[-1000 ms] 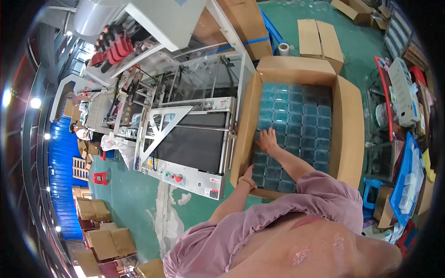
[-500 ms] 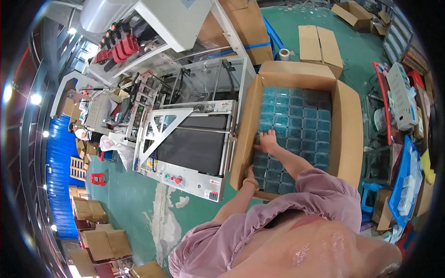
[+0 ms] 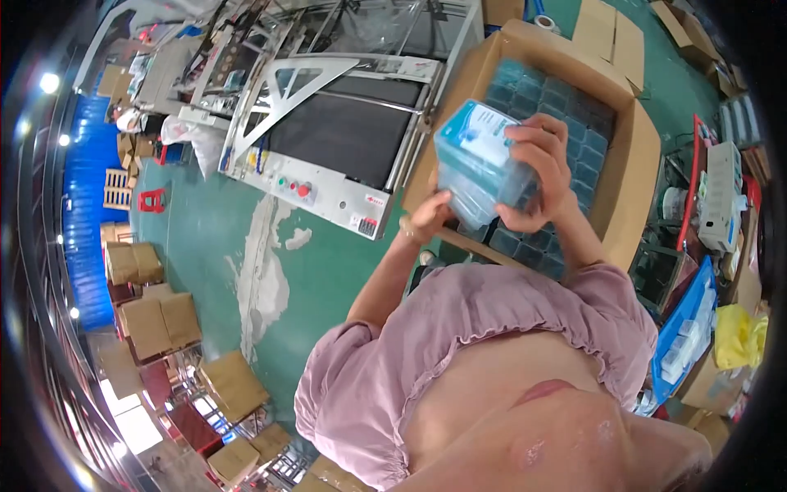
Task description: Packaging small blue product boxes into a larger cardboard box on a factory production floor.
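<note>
Above the open carton point(image 3: 627, 189) I hold a clear, bluish plastic box point(image 3: 471, 152) with a white and blue printed face, tilted and partly blurred. My right hand point(image 3: 541, 168) grips its right side, fingers curled over the top edge and thumb lower down. At its lower left, my left hand point(image 3: 430, 213) closes on the box; most of those fingers are hidden behind it. Whether it is one box or a few stacked together, I cannot tell. Inside the carton, tight rows of similar teal boxes point(image 3: 586, 156) lie beneath my hands.
Left of the carton stands a machine with a dark conveyor belt point(image 3: 340, 127) and a red button point(image 3: 304, 190). A flattened carton point(image 3: 607, 37) lies beyond. To the right are a blue tray point(image 3: 684, 328) and a yellow bag point(image 3: 738, 336). Cartons point(image 3: 160, 320) stand at lower left.
Both hands were down in the carton among the boxes; now they are raised above it, holding the clear box. The view has shifted, so the carton sits higher in the picture.
</note>
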`<state>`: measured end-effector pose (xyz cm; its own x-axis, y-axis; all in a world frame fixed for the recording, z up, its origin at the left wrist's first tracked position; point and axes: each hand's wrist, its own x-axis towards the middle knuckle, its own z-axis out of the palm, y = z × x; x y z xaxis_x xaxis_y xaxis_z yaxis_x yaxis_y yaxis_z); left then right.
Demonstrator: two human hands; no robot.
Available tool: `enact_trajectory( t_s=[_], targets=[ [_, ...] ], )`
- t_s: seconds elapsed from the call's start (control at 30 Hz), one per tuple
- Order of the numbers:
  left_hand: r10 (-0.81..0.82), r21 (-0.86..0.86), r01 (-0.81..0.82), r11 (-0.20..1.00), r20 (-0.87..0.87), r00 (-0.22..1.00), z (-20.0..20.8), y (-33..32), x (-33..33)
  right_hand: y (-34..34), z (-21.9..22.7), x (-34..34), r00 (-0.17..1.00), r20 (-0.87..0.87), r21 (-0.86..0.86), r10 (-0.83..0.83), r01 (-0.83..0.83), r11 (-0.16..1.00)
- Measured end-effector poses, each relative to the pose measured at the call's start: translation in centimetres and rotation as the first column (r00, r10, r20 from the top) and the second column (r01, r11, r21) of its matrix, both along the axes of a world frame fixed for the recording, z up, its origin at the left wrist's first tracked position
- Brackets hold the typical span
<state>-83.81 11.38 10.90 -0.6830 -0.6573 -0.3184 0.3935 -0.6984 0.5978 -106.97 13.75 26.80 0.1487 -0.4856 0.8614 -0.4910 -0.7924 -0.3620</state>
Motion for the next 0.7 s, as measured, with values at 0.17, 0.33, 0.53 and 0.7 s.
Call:
enact_trajectory(
  t_s=[0.17, 0.33, 0.53, 0.7],
  targets=[
    [0.011, -0.245, -0.029, 0.969, -0.078, 0.997, 2.9, -1.8, 1.7, 0.0, 2.6, 2.6, 0.969, -0.003, -0.052, 0.245, -0.245, 0.968],
    [0.119, -0.306, -0.179, 0.935, -0.205, 0.971, 2.6, -0.7, 3.4, -0.9, 3.0, 5.9, 0.973, -0.05, 0.072, 0.225, -0.221, 0.973],
    [0.225, -0.287, -0.271, 0.919, -0.183, 0.957, -1.4, -0.8, 10.3, -3.7, 1.8, 14.0, 0.805, 0.568, 0.161, 0.171, -0.312, 0.936],
    [0.47, -0.301, -0.47, 0.829, -0.078, 0.879, 0.3, -0.6, 17.2, -14.6, -1.9, 16.4, 0.338, 0.941, 0.254, -0.023, -0.661, 0.706]
  ],
)
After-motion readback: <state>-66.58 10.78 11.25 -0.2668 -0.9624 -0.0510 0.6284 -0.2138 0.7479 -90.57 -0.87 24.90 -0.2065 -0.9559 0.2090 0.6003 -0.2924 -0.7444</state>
